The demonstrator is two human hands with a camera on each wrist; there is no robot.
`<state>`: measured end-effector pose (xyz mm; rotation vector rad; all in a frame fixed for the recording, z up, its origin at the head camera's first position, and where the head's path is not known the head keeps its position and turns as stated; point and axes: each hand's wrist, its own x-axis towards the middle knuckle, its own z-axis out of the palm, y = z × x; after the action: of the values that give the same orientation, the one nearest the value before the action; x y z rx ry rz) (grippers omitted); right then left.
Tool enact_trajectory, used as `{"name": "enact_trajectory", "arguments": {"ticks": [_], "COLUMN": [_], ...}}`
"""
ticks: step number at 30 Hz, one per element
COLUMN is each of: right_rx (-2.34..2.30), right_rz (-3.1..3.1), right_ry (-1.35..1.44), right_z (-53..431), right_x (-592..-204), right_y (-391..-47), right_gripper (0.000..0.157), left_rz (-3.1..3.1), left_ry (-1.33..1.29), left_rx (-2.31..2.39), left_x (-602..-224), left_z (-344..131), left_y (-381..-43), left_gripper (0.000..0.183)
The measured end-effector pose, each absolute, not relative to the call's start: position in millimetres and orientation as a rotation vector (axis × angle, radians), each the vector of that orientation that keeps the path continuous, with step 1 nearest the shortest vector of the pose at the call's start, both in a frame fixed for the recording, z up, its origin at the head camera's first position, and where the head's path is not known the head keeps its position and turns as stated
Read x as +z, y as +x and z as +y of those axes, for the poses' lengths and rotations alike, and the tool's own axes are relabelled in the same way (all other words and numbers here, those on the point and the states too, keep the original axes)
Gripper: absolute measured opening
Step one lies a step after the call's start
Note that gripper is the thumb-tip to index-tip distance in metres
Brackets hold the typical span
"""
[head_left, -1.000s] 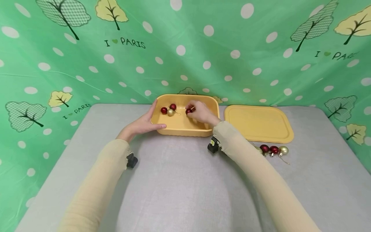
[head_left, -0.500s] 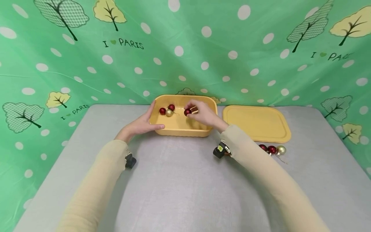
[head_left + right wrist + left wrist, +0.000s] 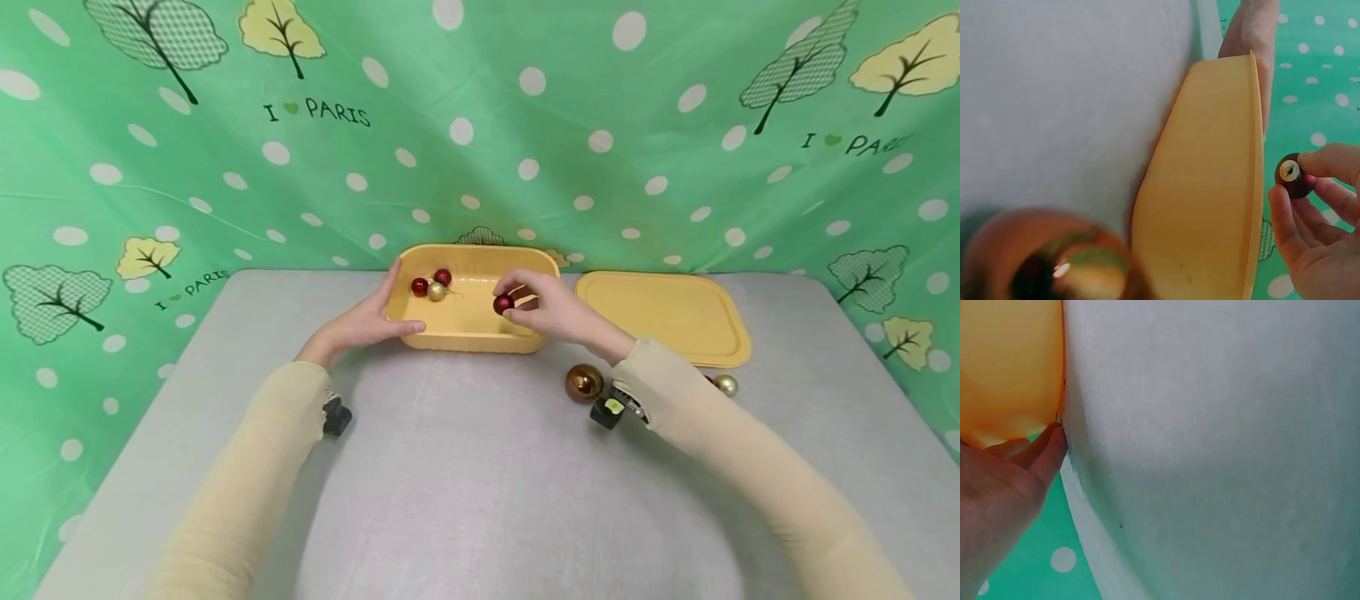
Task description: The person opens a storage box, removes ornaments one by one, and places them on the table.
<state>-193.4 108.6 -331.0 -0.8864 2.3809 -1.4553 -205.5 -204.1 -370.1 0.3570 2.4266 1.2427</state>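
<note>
My right hand pinches a dark red Christmas bauble between thumb and fingertips, at the right part of a yellow plastic box. In the right wrist view the bauble's metal cap faces the camera, and the bauble is beyond the box's rim. With my left hand I hold the box's left end, thumb along the front rim and fingers on the side wall. Inside at the left lie two red baubles and a gold bauble. The left wrist view shows only the box's outside.
A flat yellow lid lies right of the box. A large bronze bauble sits on the grey table in front of the lid. Farther right, a gold bauble shows; my right sleeve hides things beside it. A green curtain hangs behind.
My right hand has drawn back to the right with the dark red bauble, which looks raised. Its sleeve has uncovered the bronze bauble and covered red ones. My left hand keeps its hold.
</note>
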Motion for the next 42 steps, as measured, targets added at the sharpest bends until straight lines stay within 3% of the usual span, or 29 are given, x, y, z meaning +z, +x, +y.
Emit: {"name": "enact_trajectory", "arguments": {"ticks": [30, 42], "right_rx": [-1.382, -1.356], "right_rz": [2.633, 2.766], "right_ry": [-0.880, -0.785], "right_z": [217.4, 269.3], "right_x": [-341.8, -350.3], "right_y": [-130.1, -101.0], "right_gripper": [0.021, 0.028], "left_rz": [2.425, 2.427], "left_ry": [0.374, 0.364], "left_rx": [1.252, 1.231], "left_x": [-372.8, -368.7], "left_z": [-204.5, -204.2], "left_y": [-206.6, -206.7], "left_gripper": [0.114, 0.115]}}
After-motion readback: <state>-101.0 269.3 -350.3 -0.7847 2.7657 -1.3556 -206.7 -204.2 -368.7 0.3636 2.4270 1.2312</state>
